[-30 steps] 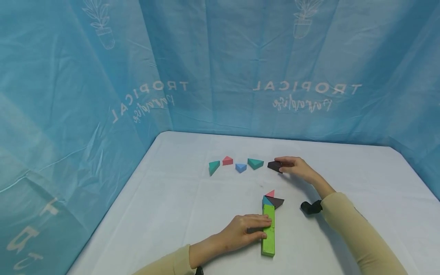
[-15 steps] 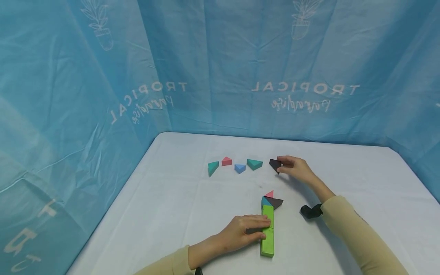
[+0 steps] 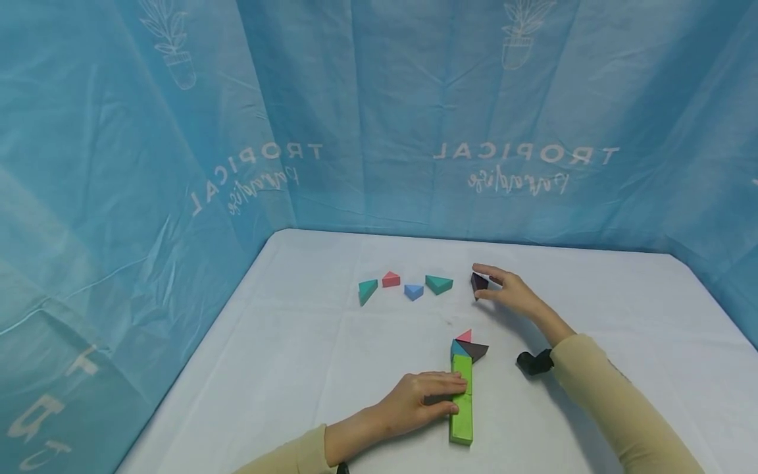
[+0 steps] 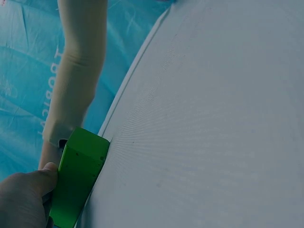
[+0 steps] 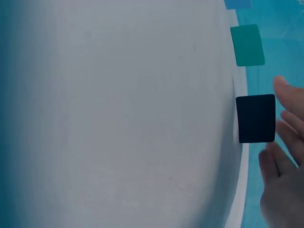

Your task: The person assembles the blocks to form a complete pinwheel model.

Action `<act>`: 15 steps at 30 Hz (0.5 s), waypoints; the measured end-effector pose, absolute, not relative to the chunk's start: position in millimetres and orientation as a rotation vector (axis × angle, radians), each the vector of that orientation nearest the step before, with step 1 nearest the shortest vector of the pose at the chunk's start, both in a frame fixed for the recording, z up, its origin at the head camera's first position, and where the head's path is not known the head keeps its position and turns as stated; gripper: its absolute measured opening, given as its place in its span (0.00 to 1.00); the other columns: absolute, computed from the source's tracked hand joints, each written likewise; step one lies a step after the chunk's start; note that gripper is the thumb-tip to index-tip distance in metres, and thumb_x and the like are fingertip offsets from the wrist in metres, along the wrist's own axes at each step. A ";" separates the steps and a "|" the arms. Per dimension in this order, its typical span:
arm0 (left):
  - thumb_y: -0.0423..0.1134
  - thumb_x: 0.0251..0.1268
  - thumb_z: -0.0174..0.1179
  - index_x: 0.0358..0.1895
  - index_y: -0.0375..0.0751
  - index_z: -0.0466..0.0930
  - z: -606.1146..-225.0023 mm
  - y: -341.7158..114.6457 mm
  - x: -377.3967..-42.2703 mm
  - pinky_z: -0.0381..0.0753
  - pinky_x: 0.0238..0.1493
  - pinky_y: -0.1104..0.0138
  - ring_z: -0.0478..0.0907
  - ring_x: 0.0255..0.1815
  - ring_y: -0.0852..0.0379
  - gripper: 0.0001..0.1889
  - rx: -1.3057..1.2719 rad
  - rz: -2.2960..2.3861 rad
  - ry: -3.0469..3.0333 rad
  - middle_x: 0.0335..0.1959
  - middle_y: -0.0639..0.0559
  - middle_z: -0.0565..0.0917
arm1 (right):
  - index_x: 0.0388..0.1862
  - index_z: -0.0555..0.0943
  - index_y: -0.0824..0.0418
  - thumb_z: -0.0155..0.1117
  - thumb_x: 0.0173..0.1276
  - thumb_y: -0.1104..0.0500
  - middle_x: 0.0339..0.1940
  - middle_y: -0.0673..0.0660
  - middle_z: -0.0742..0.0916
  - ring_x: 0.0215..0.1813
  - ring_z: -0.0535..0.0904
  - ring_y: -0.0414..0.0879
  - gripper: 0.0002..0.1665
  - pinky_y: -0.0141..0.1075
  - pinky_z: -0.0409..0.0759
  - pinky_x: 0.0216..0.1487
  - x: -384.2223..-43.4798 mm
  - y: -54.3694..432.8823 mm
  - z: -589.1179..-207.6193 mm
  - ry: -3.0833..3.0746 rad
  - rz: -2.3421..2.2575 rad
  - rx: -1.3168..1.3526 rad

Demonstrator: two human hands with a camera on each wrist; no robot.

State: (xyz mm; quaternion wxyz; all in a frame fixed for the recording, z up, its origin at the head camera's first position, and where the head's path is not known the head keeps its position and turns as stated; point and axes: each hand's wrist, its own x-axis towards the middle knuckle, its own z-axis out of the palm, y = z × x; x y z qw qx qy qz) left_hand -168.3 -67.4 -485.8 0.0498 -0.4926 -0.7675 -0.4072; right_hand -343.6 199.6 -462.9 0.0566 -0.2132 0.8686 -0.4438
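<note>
My left hand (image 3: 411, 401) rests on two lime-green rectangular blocks (image 3: 462, 424) set end to end, its fingers lying across them and its thumb at their left side. The left wrist view shows the thumb against a green block (image 4: 80, 175). Beyond the green blocks, a blue triangular block (image 3: 458, 349), a dark block (image 3: 476, 351) and a small pink triangular block (image 3: 464, 336) form a cluster. Farther back, my right hand (image 3: 512, 291) has loosely extended fingers around a black angled block (image 3: 479, 283). That block's dark face (image 5: 256, 118) shows beside the fingers in the right wrist view.
Left of the black block lie a green triangular block (image 3: 439, 284), a blue one (image 3: 414, 291), a red one (image 3: 391, 280) and another green one (image 3: 368, 290). The white tabletop (image 3: 284, 342) ends against a blue printed curtain (image 3: 379, 118).
The black block has turned, its narrow end now toward me. My right fingers have straightened and spread from it. My left hand has stayed on the green blocks.
</note>
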 end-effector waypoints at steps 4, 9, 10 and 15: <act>0.38 0.63 0.62 0.55 0.36 0.79 -486.4 -66.9 -167.5 0.67 0.61 0.70 0.70 0.62 0.62 0.18 -1.503 -1.260 -2.329 0.56 0.50 0.79 | 0.66 0.69 0.69 0.67 0.62 0.62 0.66 0.66 0.71 0.69 0.62 0.61 0.34 0.53 0.61 0.66 -346.7 199.9 -463.8 2.628 -1.309 -0.753; 0.38 0.63 0.62 0.55 0.36 0.79 -485.8 -66.7 -167.2 0.67 0.61 0.70 0.70 0.61 0.62 0.18 -1.507 -1.242 -2.330 0.55 0.50 0.79 | 0.60 0.74 0.69 0.71 0.59 0.58 0.59 0.66 0.76 0.62 0.70 0.61 0.32 0.52 0.68 0.61 -350.0 196.4 -463.7 2.742 -1.234 -0.781; 0.38 0.63 0.62 0.55 0.36 0.79 -485.3 -66.8 -167.2 0.67 0.61 0.70 0.70 0.62 0.62 0.18 -1.506 -1.242 -2.330 0.55 0.50 0.79 | 0.60 0.74 0.69 0.71 0.60 0.56 0.58 0.65 0.76 0.61 0.70 0.61 0.33 0.52 0.69 0.61 -350.5 195.9 -463.5 2.762 -1.215 -0.775; 0.37 0.64 0.62 0.55 0.36 0.79 -483.6 -66.9 -167.5 0.67 0.61 0.70 0.70 0.62 0.63 0.18 -1.505 -1.233 -2.331 0.56 0.50 0.79 | 0.64 0.70 0.68 0.67 0.63 0.50 0.62 0.66 0.72 0.64 0.67 0.62 0.36 0.54 0.65 0.63 -350.8 197.0 -461.7 2.727 -1.221 -0.719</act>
